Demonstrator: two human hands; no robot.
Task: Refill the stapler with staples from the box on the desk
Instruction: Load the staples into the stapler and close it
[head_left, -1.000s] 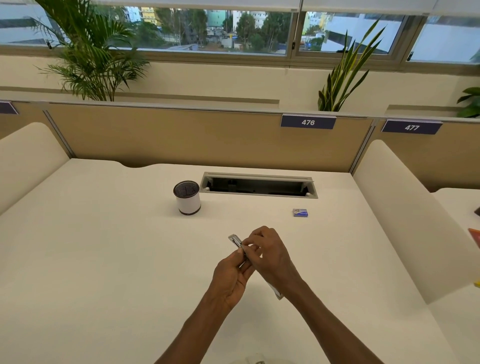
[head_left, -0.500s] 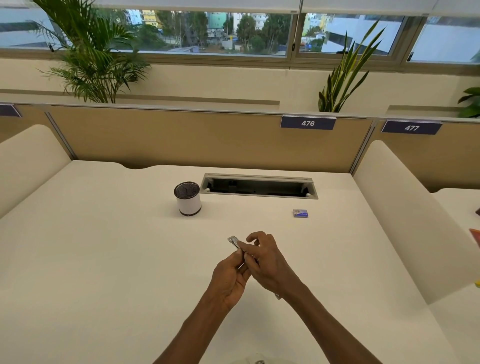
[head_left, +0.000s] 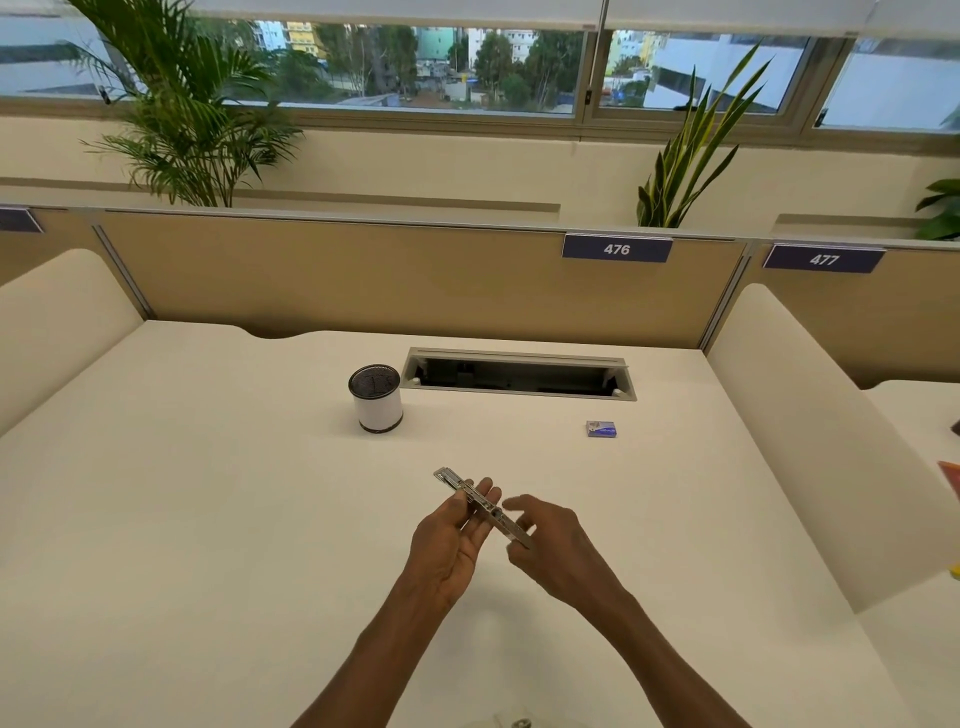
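The right hand (head_left: 558, 551) has come off the stapler (head_left: 480, 506) now, pulling back to the right, where a second ago both hands were bunched together over it. Its fingers are loosely spread and lightly curled, gripping nothing, the fingertips just beside the stapler's near end; I can't tell if they touch it. The left hand (head_left: 457, 540) holds the stapler, thumb on one side and fingers behind it, pinching the slim body around its middle. The stapler is a narrow, shiny metal bar, tilted diagonally, far end pointing up and left, held above the smooth cream desk (head_left: 208, 519). The staple box (head_left: 602, 428), small, flat and bluish-purple cardboard, lies on the desk well apart, far and right of the hands. Far and left of the hands stands a cylindrical pen holder (head_left: 376, 399), white wall, dark mesh-looking top. Just right of it, the rectangular cable slot (head_left: 519, 373) with its grey metal frame is sunk into the desk.
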